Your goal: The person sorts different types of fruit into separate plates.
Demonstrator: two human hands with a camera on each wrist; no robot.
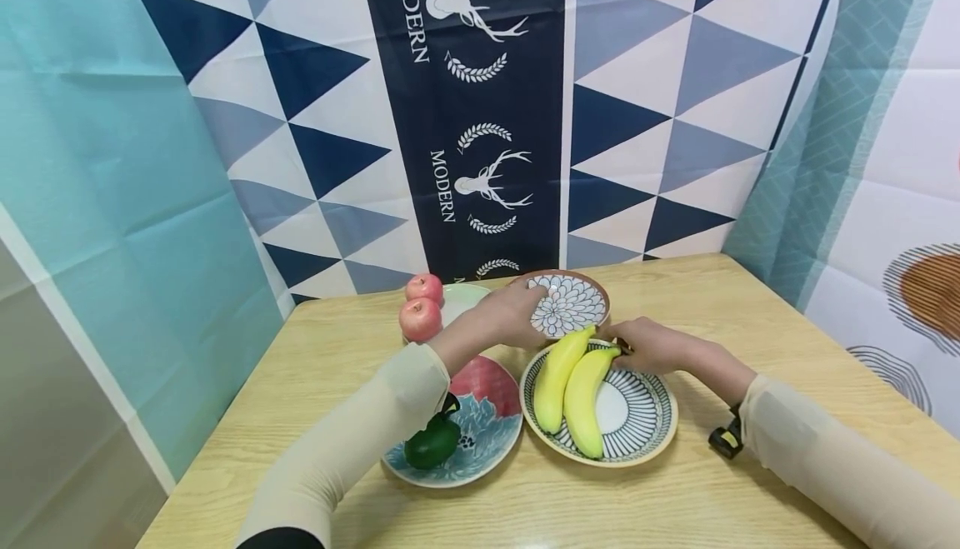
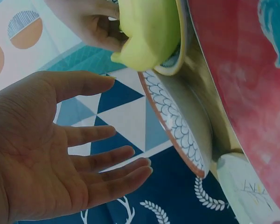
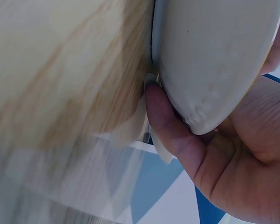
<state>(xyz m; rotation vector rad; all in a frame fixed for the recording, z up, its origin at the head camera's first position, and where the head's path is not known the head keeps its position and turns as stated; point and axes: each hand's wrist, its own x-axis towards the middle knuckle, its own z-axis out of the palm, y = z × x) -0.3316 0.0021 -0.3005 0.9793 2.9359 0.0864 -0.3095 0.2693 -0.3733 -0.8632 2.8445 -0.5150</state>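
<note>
In the head view, my right hand [image 1: 648, 347] grips the far right rim of a black-and-white striped plate [image 1: 641, 416] that bears two yellow bananas [image 1: 558, 378]. The right wrist view shows a finger of that hand [image 3: 242, 158] under the pale underside of the plate [image 3: 214, 56]. My left hand [image 1: 512, 316] hovers near a brown-rimmed bowl with a white flower pattern [image 1: 562, 307]. Its fingers are spread and relaxed in the left wrist view, with nothing held by the hand [image 2: 60, 149], and the flower-patterned bowl [image 2: 177, 126] lies beyond the fingertips.
Two pinkish-red apples [image 1: 420, 319] sit by a pale green plate [image 1: 465, 297] at the back left. Below my left forearm, a blue-and-red plate [image 1: 491, 441] carries a dark green, rounded item [image 1: 432, 442]. Everything stands on a wooden table [image 1: 600, 507] before a patterned curtain [image 1: 637, 74].
</note>
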